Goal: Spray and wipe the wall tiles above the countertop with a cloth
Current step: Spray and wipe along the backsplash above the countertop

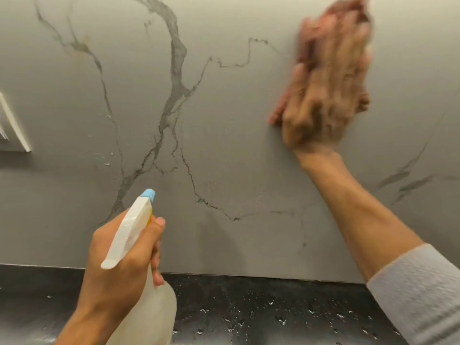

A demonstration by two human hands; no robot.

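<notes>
High on wall [224, 120]: right hand [321, 103] presses cloth [348, 16].

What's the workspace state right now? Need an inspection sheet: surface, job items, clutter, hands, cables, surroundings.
Surface: grey marble-look wall with dark veins; droplets show left of centre, near the middle vein.
Job's things: reddish cloth flat against the wall, upper right, motion-blurred; spray bottle, white head, blue nozzle aimed at the wall.
Clutter: nothing seen.
Grippers: right hand pressed open over the cloth; left hand wrapped around the bottle neck, a finger in front at the trigger.
Cables: nothing seen.
Surroundings: black countertop spotted with water drops; white wall plate at the left edge; grey sleeve on the right arm.
</notes>
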